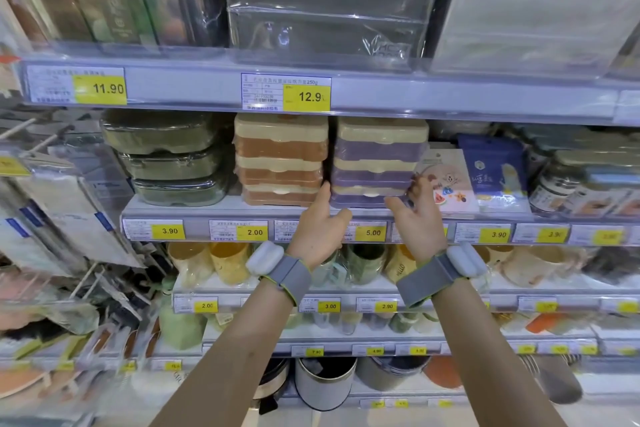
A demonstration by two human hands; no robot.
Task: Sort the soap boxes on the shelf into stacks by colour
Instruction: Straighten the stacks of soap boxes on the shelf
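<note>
Three stacks of soap boxes stand on the middle shelf [194,210]. At the left is a stack of dark green boxes [166,156]. In the centre is a stack of brown boxes with cream lids [281,159]. To its right stands a stack of purple boxes with cream lids [377,163]. My left hand [320,222] reaches up with spread fingers, its fingertips at the lower left corner of the purple stack. My right hand [417,215] is spread at the stack's lower right corner. Neither hand closes around a box.
Flat printed packets [446,180] and a blue packet [495,170] lean right beside the purple stack, with jars [557,180] further right. Price labels line the shelf edge [374,232]. Cups fill the shelf below; wrapped packs sit on the shelf above.
</note>
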